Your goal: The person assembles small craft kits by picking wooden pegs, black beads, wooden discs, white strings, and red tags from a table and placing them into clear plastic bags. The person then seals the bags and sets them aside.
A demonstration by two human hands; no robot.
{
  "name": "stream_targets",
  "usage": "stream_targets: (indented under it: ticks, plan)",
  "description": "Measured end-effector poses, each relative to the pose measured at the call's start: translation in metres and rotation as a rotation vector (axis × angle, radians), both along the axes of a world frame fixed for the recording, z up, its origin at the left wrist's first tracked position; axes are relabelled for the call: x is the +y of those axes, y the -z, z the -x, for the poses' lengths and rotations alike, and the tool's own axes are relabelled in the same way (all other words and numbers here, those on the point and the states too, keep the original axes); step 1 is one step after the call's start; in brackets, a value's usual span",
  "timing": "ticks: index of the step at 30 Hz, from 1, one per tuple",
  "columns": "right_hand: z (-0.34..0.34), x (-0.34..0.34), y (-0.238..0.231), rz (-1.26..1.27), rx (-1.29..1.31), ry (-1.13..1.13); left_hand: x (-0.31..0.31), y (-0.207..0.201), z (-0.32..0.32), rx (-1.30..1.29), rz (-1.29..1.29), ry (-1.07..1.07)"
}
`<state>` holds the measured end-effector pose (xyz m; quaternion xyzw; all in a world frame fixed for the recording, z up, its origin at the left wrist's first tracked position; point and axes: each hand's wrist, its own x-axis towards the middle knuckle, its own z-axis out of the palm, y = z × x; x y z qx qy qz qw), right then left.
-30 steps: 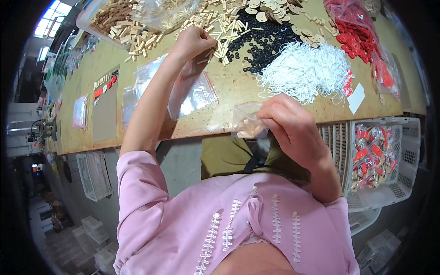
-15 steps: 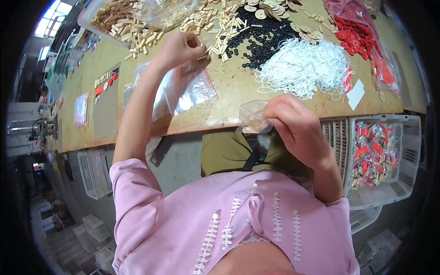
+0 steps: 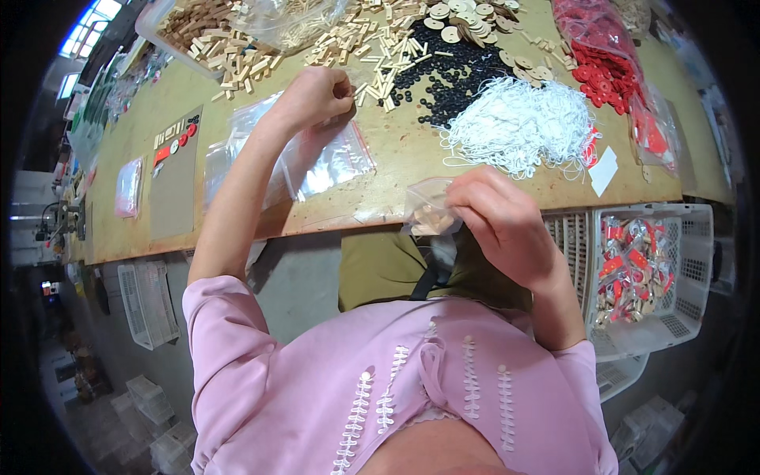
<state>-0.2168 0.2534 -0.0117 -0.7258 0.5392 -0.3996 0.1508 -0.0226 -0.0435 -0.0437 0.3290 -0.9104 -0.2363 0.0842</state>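
Observation:
My right hand (image 3: 500, 226) pinches the top edge of a small clear zip bag (image 3: 419, 192) at the table's front edge. Several pale wooden pieces (image 3: 430, 220) lie in the bottom of this bag. Farther off and to the left, my left hand (image 3: 318, 96) is closed, its fingertips drawn together beside a spread of thin wooden sticks (image 3: 389, 77). What those fingertips hold, if anything, is hidden. Beneath the left forearm and wrist lie flat, clear zip bags (image 3: 336, 162) with red closure lines.
Beyond my hands are small black rings (image 3: 451, 95), white cords (image 3: 526, 131), wooden discs (image 3: 467, 20) and red discs (image 3: 602, 75). A box of wooden blocks (image 3: 207, 36) stands far left. A cardboard sheet (image 3: 172, 202) bears sample parts. A white crate (image 3: 693, 273) holds filled bags, right.
My left hand has shifted slightly nearer and to the right, still beside the sticks. My right hand keeps the zip bag in nearly the same place. The whole view has shifted a little.

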Motion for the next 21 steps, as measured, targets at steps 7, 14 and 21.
stream_targets:
  ticks: [7, 14, 21]
  plan:
    - [0.004, -0.011, -0.017, 0.113, 0.046, -0.010, 0.074, -0.062, 0.008, 0.439, -0.489, 0.105]
    - [0.002, -0.018, -0.020, 0.107, 0.040, -0.017, 0.133, -0.094, 0.016, 0.426, -0.177, 0.364]
    - [0.019, -0.004, -0.019, 0.086, 0.017, 0.059, 0.087, -0.064, 0.029, 0.487, -0.420, 0.070]
